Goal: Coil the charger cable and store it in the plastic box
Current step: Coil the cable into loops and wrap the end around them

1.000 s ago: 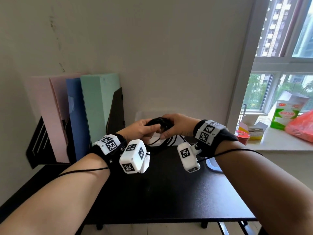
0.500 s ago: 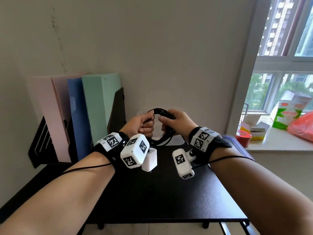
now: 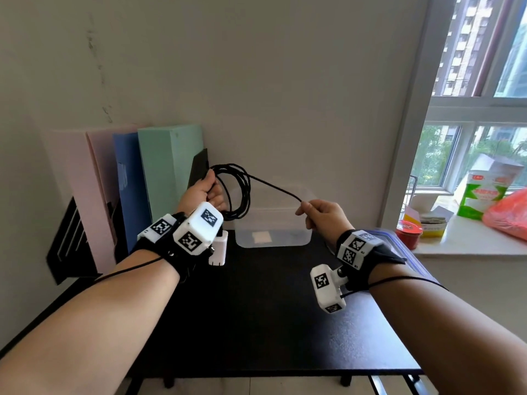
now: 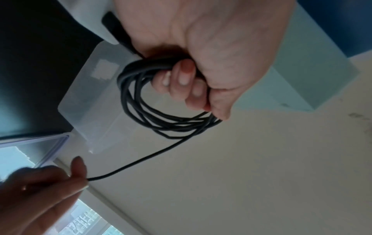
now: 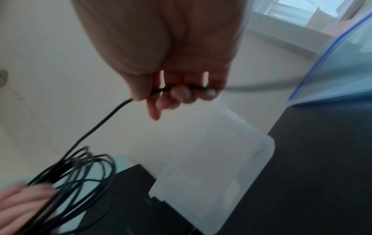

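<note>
My left hand (image 3: 209,192) grips a coil of black charger cable (image 3: 238,192) held up above the table's far left; the loops (image 4: 145,101) hang from its curled fingers. A white charger block (image 3: 218,249) hangs below that wrist. One straight strand (image 3: 273,188) runs rightward to my right hand (image 3: 316,213), which pinches it (image 5: 159,91) between thumb and fingers. The clear plastic box (image 3: 273,238) stands open on the black table (image 3: 256,309) against the wall, below and between the two hands. Its inside (image 5: 211,159) looks bare apart from a white label.
Pink, blue and green file folders (image 3: 159,172) stand in a black rack at the back left. A blue-rimmed clear lid (image 3: 410,252) lies at the table's right edge. On the windowsill are a red tin (image 3: 409,235), a green-white carton (image 3: 484,192) and a red bag (image 3: 510,215).
The hands have drawn apart: the left rose and moved left with the coil, the right slid right along the strand, pulling it taut. The box is now uncovered.
</note>
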Demonstrator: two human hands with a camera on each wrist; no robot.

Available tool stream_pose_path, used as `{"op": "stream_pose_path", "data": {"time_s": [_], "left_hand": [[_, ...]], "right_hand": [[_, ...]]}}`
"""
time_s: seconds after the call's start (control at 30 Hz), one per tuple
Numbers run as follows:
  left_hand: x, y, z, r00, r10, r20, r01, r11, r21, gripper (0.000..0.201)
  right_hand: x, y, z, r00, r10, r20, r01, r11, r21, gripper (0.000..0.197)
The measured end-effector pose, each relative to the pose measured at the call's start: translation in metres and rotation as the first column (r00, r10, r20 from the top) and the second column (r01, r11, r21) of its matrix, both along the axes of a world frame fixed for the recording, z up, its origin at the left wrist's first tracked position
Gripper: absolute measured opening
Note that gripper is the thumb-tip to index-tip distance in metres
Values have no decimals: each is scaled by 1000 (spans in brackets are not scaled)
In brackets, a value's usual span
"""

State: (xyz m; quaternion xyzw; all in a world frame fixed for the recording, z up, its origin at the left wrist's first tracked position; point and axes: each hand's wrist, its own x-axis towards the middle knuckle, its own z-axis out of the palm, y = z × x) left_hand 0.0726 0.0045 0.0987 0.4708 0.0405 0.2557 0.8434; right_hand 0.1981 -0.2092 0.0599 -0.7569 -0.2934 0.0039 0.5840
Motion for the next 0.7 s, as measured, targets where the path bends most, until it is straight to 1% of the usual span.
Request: {"op": "stream_pose_path", "data": {"time_s": [0.07, 0.13, 0.17, 0.23, 0.27, 0.33, 0.4, 0.5, 0.53, 0.63, 0.7], "left_hand": [[4, -3, -3, 1000, 18, 17, -19, 999, 49, 39], [8, -5, -5, 999, 32, 29, -35, 995, 91, 44], [9, -6, -6, 999, 39, 34, -43, 993, 111, 48], [10, -8, -7, 998, 49, 34, -54, 983, 174, 59], [10, -10, -8, 998, 52, 29, -57, 975, 213, 58], [9, -17, -8, 998, 59, 12, -60, 959, 277, 47], [9, -27, -7, 998, 58, -11, -52, 944, 326, 39], [10, -42, -8, 997, 69, -41, -45, 905, 423, 33], [11, -45, -8, 996, 71, -57, -38, 891, 452, 33], [13, -50, -12, 993, 63, -104, -2, 863, 506, 38], [13, -56, -15, 985, 96, -145, -5, 850, 527, 42]], "right_hand": [[-4, 6, 6, 985, -148, 90, 155, 985, -70, 30], [-13, 11, 15, 953, -205, 221, 251, 946, -205, 34], [-17, 14, 19, 939, -183, 292, 271, 915, -299, 35], [-28, 20, 24, 915, -64, 397, 276, 819, -503, 34], [-35, 23, 25, 904, 12, 427, 269, 762, -590, 32], [-46, 30, 28, 866, 163, 473, 257, 666, -700, 31], [-58, 34, 33, 798, 295, 526, 264, 614, -744, 32], [-69, 38, 40, 670, 433, 603, 295, 590, -752, 26], [-70, 38, 41, 644, 463, 609, 294, 585, -756, 24], [-73, 35, 45, 623, 513, 590, 243, 590, -770, 19], [-76, 35, 48, 612, 545, 573, 193, 600, -776, 18]]}}
